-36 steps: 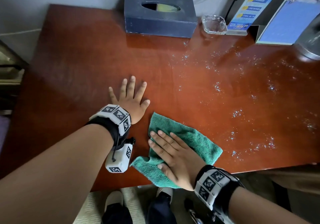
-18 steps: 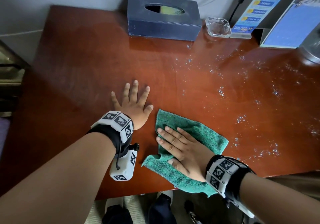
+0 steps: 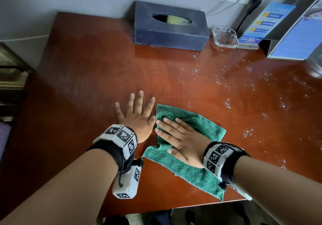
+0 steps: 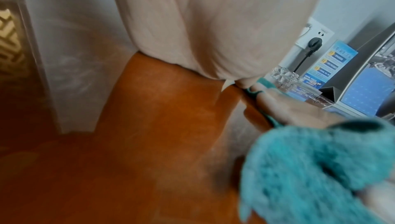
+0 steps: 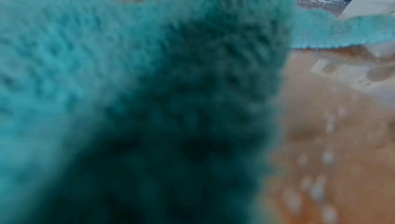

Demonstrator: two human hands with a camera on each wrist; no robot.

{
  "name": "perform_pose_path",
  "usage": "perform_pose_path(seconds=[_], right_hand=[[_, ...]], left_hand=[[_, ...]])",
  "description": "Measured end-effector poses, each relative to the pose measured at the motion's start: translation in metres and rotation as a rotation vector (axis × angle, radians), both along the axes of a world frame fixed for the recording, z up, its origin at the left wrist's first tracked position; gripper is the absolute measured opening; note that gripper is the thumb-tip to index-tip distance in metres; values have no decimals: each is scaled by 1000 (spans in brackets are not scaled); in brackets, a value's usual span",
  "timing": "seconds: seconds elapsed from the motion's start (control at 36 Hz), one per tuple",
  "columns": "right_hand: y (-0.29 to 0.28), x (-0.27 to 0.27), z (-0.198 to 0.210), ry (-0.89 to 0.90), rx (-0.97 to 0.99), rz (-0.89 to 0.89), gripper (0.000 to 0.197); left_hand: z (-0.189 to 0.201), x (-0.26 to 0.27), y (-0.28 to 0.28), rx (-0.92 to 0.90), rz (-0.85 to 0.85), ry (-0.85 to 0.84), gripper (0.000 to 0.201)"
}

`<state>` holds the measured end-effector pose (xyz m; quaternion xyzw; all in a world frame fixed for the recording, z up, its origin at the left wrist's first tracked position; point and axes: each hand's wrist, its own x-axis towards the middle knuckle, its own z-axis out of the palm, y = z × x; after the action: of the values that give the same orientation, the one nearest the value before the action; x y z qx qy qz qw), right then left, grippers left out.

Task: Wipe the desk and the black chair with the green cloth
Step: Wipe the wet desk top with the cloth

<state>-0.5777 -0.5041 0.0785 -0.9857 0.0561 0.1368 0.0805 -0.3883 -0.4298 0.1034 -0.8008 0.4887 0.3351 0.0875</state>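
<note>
Right hand presses green cloth; leaflet unreadable.

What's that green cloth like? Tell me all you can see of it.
The green cloth is fluffy terry, teal-green. It lies rumpled on the red-brown desk, its near corner reaching the front edge. The right hand presses flat on it, fingers straight. The left hand lies flat on the desk just beside it. Droplets lie to its right.

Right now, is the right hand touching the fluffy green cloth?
Touching. The head view shows the right hand lying flat, fingers straight, on top of the fluffy green cloth on the reddish-brown wooden desk.
</note>
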Motion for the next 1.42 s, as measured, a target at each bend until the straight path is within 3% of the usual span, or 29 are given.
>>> perform_pose_path(seconds=[0.33, 1.42], right_hand=[[-36, 22, 3, 32, 7, 45, 56], [-122, 108, 0, 26, -63, -88, 65]], left_hand=[[-1, 2, -1, -7, 21, 43, 53], [3, 3, -2, 76, -36, 40, 59]])
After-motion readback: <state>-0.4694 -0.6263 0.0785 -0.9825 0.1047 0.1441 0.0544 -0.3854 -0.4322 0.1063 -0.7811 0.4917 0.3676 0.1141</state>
